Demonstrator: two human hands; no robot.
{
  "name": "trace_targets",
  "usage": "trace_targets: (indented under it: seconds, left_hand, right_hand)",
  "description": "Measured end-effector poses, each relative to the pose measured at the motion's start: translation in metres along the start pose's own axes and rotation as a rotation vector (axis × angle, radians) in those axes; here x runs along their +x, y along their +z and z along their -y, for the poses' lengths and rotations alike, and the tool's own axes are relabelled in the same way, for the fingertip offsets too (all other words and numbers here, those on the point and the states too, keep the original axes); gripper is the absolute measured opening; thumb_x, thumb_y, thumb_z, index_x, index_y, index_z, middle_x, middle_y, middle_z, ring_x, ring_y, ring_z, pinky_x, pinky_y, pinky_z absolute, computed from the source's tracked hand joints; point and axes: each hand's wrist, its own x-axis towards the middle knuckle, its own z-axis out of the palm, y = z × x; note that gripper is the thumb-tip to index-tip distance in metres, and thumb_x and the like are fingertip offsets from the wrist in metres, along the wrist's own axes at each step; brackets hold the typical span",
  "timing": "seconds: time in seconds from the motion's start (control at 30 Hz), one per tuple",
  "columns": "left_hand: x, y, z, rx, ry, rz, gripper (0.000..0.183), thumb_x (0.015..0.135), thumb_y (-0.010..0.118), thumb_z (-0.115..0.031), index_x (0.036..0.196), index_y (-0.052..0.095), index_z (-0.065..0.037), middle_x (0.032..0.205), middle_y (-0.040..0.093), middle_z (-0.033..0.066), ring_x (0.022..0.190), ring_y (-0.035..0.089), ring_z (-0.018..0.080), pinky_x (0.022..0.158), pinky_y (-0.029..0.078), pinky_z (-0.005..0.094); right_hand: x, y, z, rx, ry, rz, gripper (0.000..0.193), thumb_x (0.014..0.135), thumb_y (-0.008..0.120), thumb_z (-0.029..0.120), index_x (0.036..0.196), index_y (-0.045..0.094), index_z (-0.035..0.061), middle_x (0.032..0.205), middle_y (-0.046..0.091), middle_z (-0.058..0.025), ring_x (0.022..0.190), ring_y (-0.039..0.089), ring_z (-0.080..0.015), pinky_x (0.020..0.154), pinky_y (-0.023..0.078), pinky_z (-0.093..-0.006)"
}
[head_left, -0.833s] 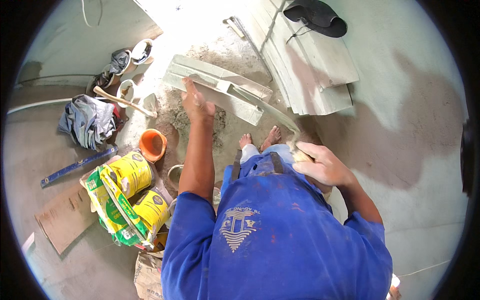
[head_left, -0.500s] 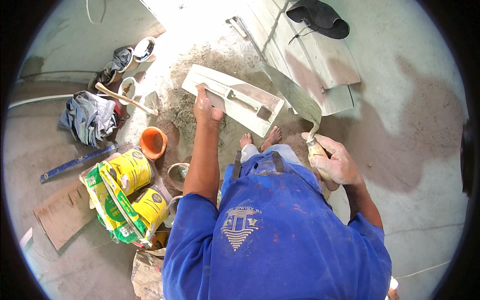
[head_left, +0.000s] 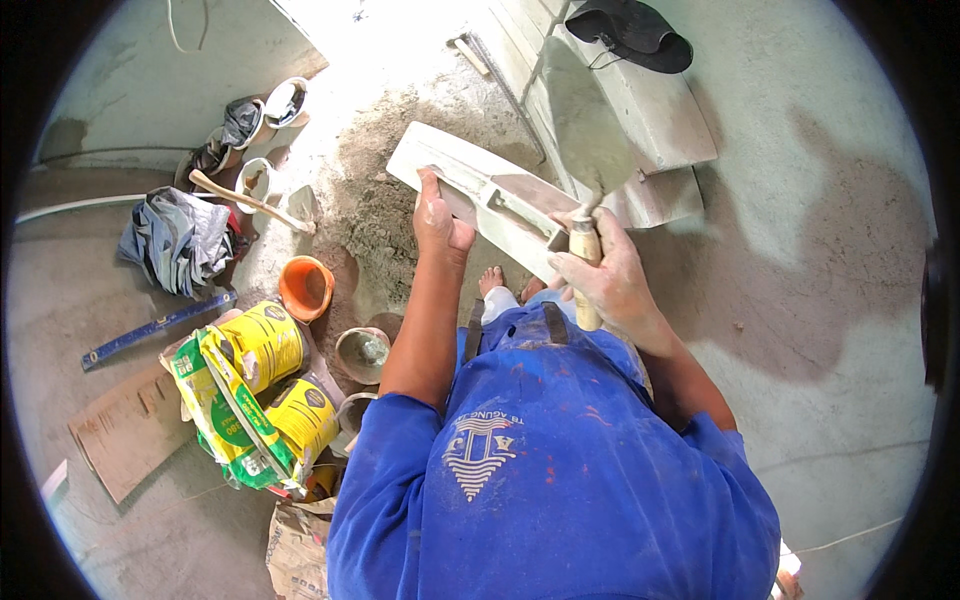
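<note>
The left hand point(head_left: 440, 215) closes its grip on the near edge of a long pale plaster float point(head_left: 480, 195), which lies tilted in the air ahead of the person, running from 10 o'clock to 4 o'clock across the middle of the view. The float carries a raised handle on its upper face and a patch of grey mortar toward its right end.

The right hand point(head_left: 605, 280) wraps fully round the wooden handle of a trowel point(head_left: 590, 140). The trowel blade points up toward 12 o'clock, coated in grey mortar, and stands just beside the right end of the float (whether blade and float touch cannot be told).

Below the float, bare toes rest on the floor point(head_left: 830, 300) next to a mound of sand point(head_left: 375, 200).

At 9 o'clock from the hands:
- an orange bucket point(head_left: 305, 288), upright;
- a yellow-and-green bag point(head_left: 235, 400) with two yellow tubs;
- a blue spirit level point(head_left: 155, 328) lying flat;
- a heap of grey cloth point(head_left: 175, 240).

At 1 o'clock, pale boards point(head_left: 650, 110) are stacked, with a dark cap point(head_left: 630, 30) on top.
</note>
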Motion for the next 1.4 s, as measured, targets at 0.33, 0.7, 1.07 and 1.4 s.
trace_targets:
  seconds: [0.33, 0.7, 1.07, 1.4]
  left_hand:
    - [-0.009, -0.024, -0.019, 0.136, 0.095, 0.149, 0.045, 0.108, 0.054, -0.025, 0.146, 0.047, -0.003, 0.142, 0.058, 0.0151, 0.132, 0.056, 0.0332, 0.116, 0.042, 0.0518]
    - [-0.032, -0.012, -0.079, 0.831, -0.365, 0.425, 0.033, 0.091, 0.078, -0.017, 0.118, 0.069, 0.0, 0.108, 0.075, 0.0132, 0.099, 0.072, 0.0209, 0.078, 0.064, 0.0354]
    - [-0.037, 0.036, 0.054, 0.62, -0.224, 0.275, 0.059, 0.105, 0.061, -0.04, 0.135, 0.054, 0.009, 0.124, 0.066, 0.0227, 0.102, 0.072, 0.0294, 0.07, 0.066, 0.0396]
    - [-0.006, 0.134, 0.19, 0.665, -0.167, 0.364, 0.059, 0.109, 0.051, -0.046, 0.142, 0.049, 0.004, 0.126, 0.064, 0.019, 0.108, 0.069, 0.0297, 0.084, 0.063, 0.042]
  right_hand:
    - [0.019, -0.038, -0.035, -0.279, -0.073, -0.108, 0.034, 0.085, 0.076, 0.006, 0.113, 0.059, -0.0009, 0.096, 0.063, -0.0081, 0.078, 0.062, -0.0133, 0.069, 0.054, -0.031]
    - [0.022, -0.108, 0.004, -0.704, -0.322, 0.094, 0.044, 0.081, 0.078, 0.009, 0.12, 0.061, -0.0026, 0.109, 0.067, -0.0169, 0.101, 0.065, -0.025, 0.093, 0.05, -0.0376]
    - [-0.009, -0.166, -0.004, -0.508, -0.262, -0.473, 0.067, 0.094, 0.066, 0.01, 0.153, 0.039, -0.0064, 0.085, 0.066, -0.0092, 0.076, 0.06, -0.0147, 0.07, 0.05, -0.0298]
    - [-0.041, -0.256, -0.029, -0.373, 0.104, -0.222, 0.08, 0.09, 0.068, 0.016, 0.161, 0.033, 0.0183, 0.103, 0.071, -0.024, 0.096, 0.071, -0.0327, 0.09, 0.052, -0.0391]
